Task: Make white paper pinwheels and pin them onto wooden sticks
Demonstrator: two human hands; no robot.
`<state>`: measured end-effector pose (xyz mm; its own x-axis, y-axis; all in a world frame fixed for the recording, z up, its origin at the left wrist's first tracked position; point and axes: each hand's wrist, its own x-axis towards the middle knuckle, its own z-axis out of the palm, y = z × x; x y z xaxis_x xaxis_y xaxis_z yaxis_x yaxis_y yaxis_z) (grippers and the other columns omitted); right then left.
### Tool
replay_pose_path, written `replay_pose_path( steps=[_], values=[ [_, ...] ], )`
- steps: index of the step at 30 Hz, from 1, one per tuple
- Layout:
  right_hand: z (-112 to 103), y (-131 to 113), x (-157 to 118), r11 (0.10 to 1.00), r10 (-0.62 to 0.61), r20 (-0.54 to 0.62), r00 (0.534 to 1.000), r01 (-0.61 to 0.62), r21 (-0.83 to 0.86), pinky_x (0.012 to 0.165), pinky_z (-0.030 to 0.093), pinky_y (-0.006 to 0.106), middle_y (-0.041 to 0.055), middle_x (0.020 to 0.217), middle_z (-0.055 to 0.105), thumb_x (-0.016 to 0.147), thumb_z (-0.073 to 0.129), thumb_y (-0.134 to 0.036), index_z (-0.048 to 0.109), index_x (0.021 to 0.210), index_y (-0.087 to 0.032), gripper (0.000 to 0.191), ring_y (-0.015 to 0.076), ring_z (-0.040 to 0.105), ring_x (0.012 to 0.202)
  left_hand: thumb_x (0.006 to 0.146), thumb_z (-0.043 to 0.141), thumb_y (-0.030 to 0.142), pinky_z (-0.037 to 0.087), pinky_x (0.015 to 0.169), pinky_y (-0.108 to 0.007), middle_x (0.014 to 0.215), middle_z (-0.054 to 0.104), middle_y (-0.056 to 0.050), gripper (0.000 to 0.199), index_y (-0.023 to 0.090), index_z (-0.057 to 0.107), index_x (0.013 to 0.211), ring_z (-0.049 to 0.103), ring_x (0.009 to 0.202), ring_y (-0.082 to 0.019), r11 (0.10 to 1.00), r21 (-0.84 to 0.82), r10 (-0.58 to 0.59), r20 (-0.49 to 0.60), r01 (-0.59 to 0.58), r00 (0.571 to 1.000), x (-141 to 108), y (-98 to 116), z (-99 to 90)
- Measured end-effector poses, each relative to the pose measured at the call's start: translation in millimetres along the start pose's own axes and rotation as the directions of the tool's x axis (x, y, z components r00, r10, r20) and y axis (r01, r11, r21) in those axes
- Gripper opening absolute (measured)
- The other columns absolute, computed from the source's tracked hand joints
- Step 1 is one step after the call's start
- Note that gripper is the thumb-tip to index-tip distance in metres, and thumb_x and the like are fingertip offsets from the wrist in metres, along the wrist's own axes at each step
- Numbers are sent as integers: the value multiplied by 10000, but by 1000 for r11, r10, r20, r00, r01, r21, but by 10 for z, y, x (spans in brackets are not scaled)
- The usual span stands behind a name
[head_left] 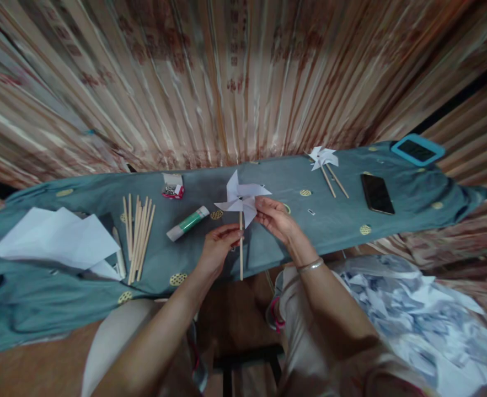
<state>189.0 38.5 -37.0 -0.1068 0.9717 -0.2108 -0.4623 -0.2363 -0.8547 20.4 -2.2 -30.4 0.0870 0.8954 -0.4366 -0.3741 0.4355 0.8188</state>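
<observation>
A white paper pinwheel [240,198] with a dark pin at its centre is fixed on a thin wooden stick [241,259], held over the middle of the cloth. My left hand [223,242] is closed round the stick just below the paper blades. The fingers of my right hand [272,216] pinch the pinwheel's right lower blade. To the left lie a green and white glue tube [188,223] and a small red box [172,191] of pins with its lid up. Several loose wooden sticks [140,237] rest further left.
White paper sheets [57,240] and a pale marker-like object [119,253] lie at the left. Pinwheels [324,158] on sticks, a black phone [378,193] and a blue-framed device [418,150] are at the right. Paper scraps [425,320] fill the lower right; a curtain [235,82] hangs behind.
</observation>
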Motion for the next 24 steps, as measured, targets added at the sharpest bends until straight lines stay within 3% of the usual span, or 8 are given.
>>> replay_pose_path(
  steps=[7,24],
  values=[
    [58,-5,56,998,58,-22,998,-57,33,629,519,189,-33,699,708,505,936,-340,704,764,-187,380,70,619,588,407,910,307,491,644,-237,672,710,-18,377,147,757,713,622,612,-110,998,27,50,-16,-49,999,38,52,-53],
    [80,-16,131,999,25,-42,999,-24,25,607,523,191,-15,700,726,495,939,-294,738,775,-181,363,75,624,584,446,914,340,518,685,-283,714,723,-29,389,153,762,752,636,651,-145,990,88,108,8,-108,994,84,61,-95]
  ],
)
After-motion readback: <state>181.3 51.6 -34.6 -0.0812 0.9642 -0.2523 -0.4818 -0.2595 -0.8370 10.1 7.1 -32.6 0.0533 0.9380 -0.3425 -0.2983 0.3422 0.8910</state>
